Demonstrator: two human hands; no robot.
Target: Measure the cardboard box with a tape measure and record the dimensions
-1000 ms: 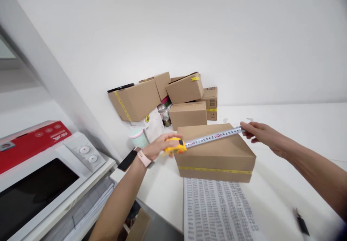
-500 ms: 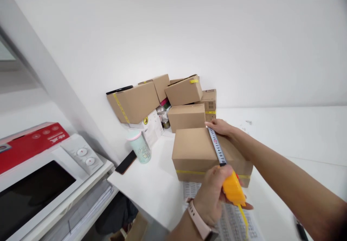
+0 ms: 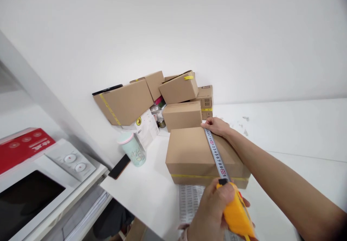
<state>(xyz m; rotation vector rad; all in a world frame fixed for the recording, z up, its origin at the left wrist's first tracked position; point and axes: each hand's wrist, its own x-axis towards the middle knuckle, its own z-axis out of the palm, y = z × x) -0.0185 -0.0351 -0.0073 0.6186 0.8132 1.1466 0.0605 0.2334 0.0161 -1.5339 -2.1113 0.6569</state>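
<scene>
A closed cardboard box [image 3: 187,150] with a yellow band lies on the white table, partly over a printed sheet [image 3: 188,201]. My left hand [image 3: 210,208] is wrapped around the yellow case of a tape measure [image 3: 237,214] in front of the box. Its silver blade [image 3: 215,154] runs out across the box top, numbers facing up. At the box's far edge, my right hand [image 3: 218,126] pinches the blade's end, which the fingers hide. My right forearm passes above the right part of the box.
Several cardboard boxes [image 3: 124,101] are piled against the wall. A mint-green tumbler [image 3: 134,152] and a dark flat phone-like object [image 3: 119,166] stand at the table's left edge. Further left, a microwave [image 3: 29,194] sits on a shelf with a red box [image 3: 24,147] on top.
My left hand has drawn the tape measure's case nearer to me, so more blade shows, past the 20 mark. My right hand stays at the far edge. The view has shifted slightly.
</scene>
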